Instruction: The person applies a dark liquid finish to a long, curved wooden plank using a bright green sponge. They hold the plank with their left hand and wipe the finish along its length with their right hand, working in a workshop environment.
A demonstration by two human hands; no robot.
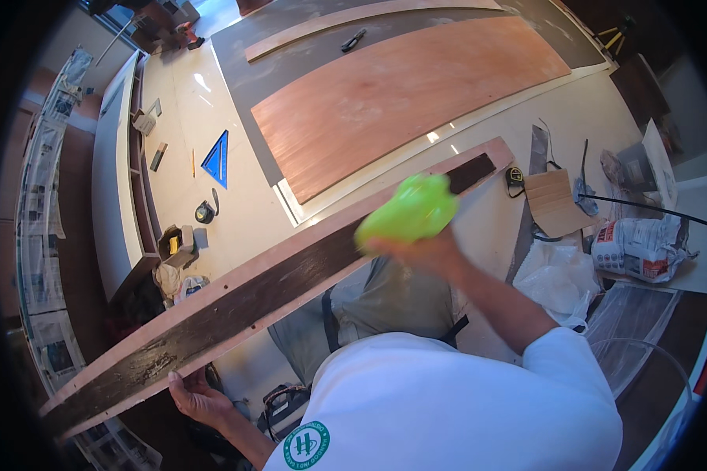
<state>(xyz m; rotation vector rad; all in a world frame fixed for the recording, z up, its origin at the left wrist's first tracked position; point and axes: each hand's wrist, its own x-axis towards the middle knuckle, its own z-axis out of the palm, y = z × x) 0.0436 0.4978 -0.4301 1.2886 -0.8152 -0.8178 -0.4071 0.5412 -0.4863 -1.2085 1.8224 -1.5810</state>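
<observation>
A long narrow wooden board [267,271] lies slantwise in front of me, from lower left to upper right. Down its middle runs a dark brown strip, glossy and rough towards the lower left. My left hand [202,399] grips the near edge at that end, thumb on top and fingers partly hidden under the board. Over the board's right half, my right hand [428,255] is closed on a bright green object [411,210]. Motion smears this object, and I cannot tell whether it is a container or something else. Its underside and most of the fingers are hidden.
Ahead lies a wide plywood sheet [404,102], with a curved wood strip [361,22] beyond it. A blue triangle square [216,159] and a tape measure [204,212] lie left; another tape measure [514,179], cardboard [558,204] and plastic bags [559,276] are at right.
</observation>
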